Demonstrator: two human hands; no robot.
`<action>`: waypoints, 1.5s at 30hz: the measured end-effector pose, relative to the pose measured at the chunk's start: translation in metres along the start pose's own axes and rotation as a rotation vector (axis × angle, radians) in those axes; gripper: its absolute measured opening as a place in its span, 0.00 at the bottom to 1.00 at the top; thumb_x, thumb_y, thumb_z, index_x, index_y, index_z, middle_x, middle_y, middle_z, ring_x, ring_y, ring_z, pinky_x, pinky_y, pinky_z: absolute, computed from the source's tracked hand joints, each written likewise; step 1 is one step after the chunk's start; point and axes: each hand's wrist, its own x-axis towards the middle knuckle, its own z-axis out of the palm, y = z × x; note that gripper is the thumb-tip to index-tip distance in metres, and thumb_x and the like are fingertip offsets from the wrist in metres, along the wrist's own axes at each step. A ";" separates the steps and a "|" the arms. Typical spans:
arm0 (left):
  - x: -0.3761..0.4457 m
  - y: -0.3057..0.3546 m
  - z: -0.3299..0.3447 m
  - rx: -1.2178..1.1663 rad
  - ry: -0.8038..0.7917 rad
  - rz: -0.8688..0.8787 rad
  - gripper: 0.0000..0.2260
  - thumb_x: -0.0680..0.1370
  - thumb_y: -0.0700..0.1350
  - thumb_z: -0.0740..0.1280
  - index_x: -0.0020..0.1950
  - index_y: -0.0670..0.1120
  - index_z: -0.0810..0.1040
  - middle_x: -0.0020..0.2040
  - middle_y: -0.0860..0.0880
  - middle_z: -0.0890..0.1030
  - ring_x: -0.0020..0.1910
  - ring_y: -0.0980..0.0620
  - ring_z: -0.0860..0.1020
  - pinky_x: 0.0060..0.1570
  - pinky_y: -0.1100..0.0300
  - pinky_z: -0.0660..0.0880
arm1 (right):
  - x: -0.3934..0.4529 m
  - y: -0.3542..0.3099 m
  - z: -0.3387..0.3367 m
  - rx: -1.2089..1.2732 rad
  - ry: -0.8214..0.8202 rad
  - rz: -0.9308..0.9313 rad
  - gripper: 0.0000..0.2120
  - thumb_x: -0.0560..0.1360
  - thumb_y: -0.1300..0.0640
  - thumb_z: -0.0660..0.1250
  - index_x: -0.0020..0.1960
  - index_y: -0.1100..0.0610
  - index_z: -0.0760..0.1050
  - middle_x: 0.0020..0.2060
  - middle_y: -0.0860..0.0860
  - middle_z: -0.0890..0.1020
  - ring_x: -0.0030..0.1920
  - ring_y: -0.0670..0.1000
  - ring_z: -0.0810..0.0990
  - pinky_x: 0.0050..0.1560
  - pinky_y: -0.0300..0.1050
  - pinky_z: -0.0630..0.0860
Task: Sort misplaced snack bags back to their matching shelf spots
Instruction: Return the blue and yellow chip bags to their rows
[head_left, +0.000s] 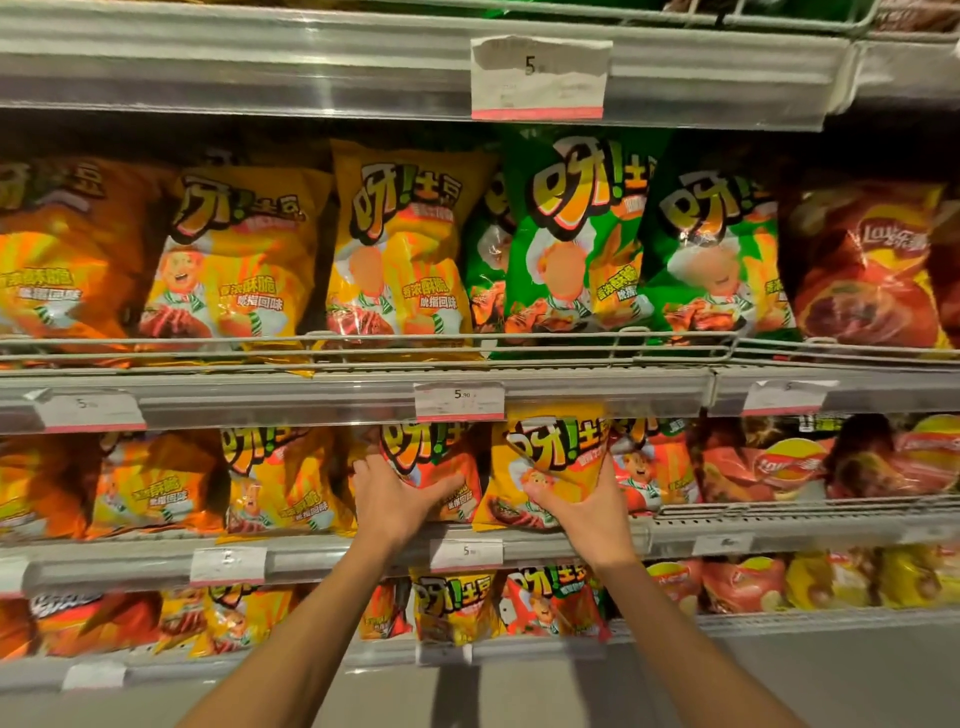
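Supermarket shelving, tiered and fronted with wire rails, is filling the view; positions below are given relative to the 5.90 price tag (459, 401) on the edge of the upper shelf. Directly beneath that tag, the left hand (397, 499) is gripping a red bag (434, 460), fingers spread over its lower front and thumb reaching round its left side. Just right of it, below the tag's right end, the right hand (587, 512) is cupping the lower part of a yellow bag (553, 457), thumb across its front and fingers curled round its right edge. Both bags are standing upright on the middle shelf (545, 540), touching or nearly touching each other.

The yellow bag is sitting between the red bag and more reddish bags to its right, so it is probably the misplaced one; matching yellow bags (280, 483) are standing left of the tag on the same shelf, and larger ones (400, 244) are lining the shelf above it. The green bags (571, 234) above and right of the tag are forming their own block.

Holding each bag low and from the front is likely serving to keep the neighbouring packs steady while one is being lifted clear of the rail. Whether the red bag is being moved or merely braced cannot be told.
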 end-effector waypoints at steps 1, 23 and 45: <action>0.002 0.001 -0.001 0.011 -0.024 -0.004 0.41 0.61 0.68 0.77 0.53 0.34 0.74 0.52 0.36 0.76 0.54 0.35 0.74 0.57 0.43 0.75 | 0.000 -0.001 0.000 0.002 0.011 -0.007 0.61 0.56 0.31 0.80 0.80 0.52 0.59 0.73 0.51 0.73 0.73 0.54 0.71 0.74 0.60 0.69; -0.029 0.053 0.026 -0.066 0.136 -0.054 0.36 0.61 0.66 0.78 0.51 0.39 0.71 0.49 0.39 0.74 0.54 0.39 0.73 0.54 0.42 0.74 | -0.074 0.027 -0.072 0.014 0.218 0.197 0.29 0.66 0.50 0.83 0.63 0.50 0.74 0.52 0.49 0.84 0.54 0.54 0.83 0.61 0.55 0.79; -0.037 0.036 0.004 0.064 0.209 -0.006 0.42 0.59 0.66 0.80 0.58 0.38 0.69 0.58 0.38 0.75 0.61 0.36 0.72 0.55 0.39 0.74 | -0.118 0.072 -0.099 -0.009 0.261 0.304 0.37 0.63 0.43 0.83 0.65 0.46 0.69 0.56 0.46 0.82 0.60 0.55 0.80 0.62 0.55 0.75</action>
